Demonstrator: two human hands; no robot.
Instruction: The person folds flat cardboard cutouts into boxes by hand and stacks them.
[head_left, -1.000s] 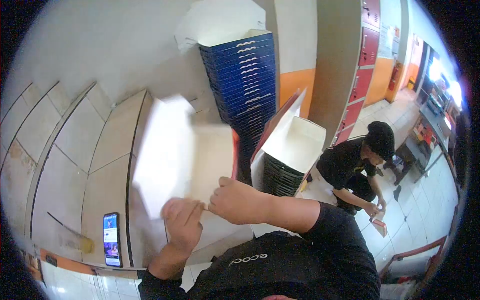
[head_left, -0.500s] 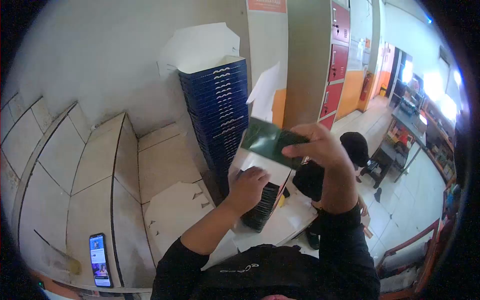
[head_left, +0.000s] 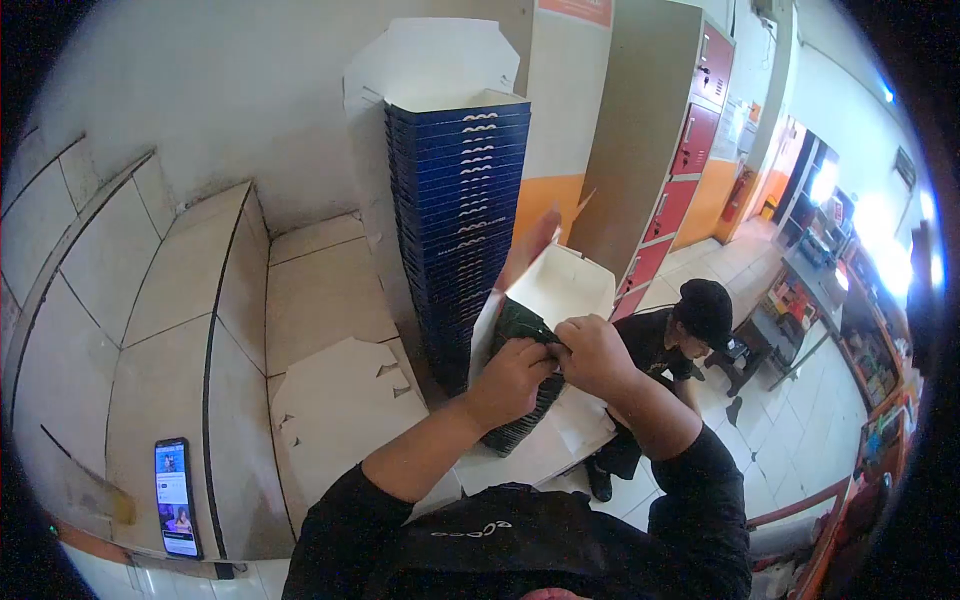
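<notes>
Both hands meet at the front wall of an open carton [head_left: 568, 284], white inside and dark green outside, on top of a stack of dark green cartons [head_left: 520, 430]. My left hand [head_left: 512, 382] has its fingers closed on the carton's edge. Right beside it, my right hand [head_left: 594, 354] pinches the same edge near a corner. The carton's lid stands up at the back left. Behind it rises a tall stack of blue cartons [head_left: 455, 200], the top one open with a white lid [head_left: 440, 55]. A flat white carton sheet [head_left: 345, 410] lies to the left.
A phone [head_left: 177, 498] with a lit screen lies on the tiled ledge [head_left: 155, 400] at the left. A person in a black cap [head_left: 706, 315] crouches at the right. Red lockers [head_left: 672, 208] stand behind, and a table [head_left: 812, 285] is farther right.
The green-sided carton that my hands were folding has come down onto the green stack and shows its open inside. Both hands have drawn together at its front edge. The flat sheet remains at the left.
</notes>
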